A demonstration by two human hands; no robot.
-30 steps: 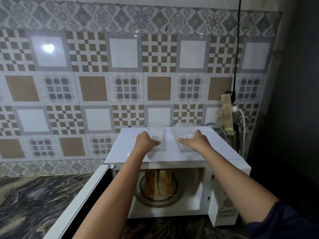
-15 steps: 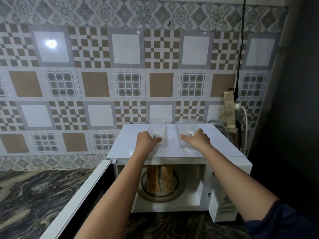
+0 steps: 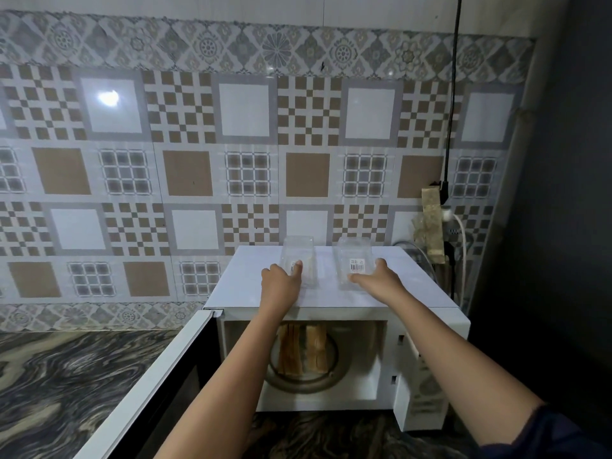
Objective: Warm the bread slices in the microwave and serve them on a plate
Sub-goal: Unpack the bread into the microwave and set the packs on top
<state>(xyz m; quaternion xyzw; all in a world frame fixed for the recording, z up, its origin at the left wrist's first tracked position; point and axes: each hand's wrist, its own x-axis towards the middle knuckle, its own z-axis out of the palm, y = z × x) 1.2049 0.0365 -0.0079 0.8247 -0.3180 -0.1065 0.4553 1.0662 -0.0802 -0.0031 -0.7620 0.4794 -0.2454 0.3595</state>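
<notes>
Brown bread slices [image 3: 303, 352] stand on edge on the glass turntable [image 3: 332, 372] inside the white microwave [image 3: 331, 294]. Its door [image 3: 159, 385] hangs open to the left. Two empty clear plastic containers rest side by side on the microwave's top. My left hand [image 3: 281, 281] is curled on the near end of the left container [image 3: 298, 250], thumb beside its label. My right hand [image 3: 377, 279] is spread at the near right corner of the right container [image 3: 352, 253], thumb along its front edge. No plate is in view.
The microwave sits on a dark marbled counter [image 3: 66, 376] against a patterned tile wall. A wall socket with plugs and cables [image 3: 443, 207] is just behind its right rear corner. A dark wall [image 3: 563, 226] closes off the right side.
My right hand has slid off the top of the right container toward its corner, uncovering the label. The containers have stayed in place. The view has tilted slightly upward.
</notes>
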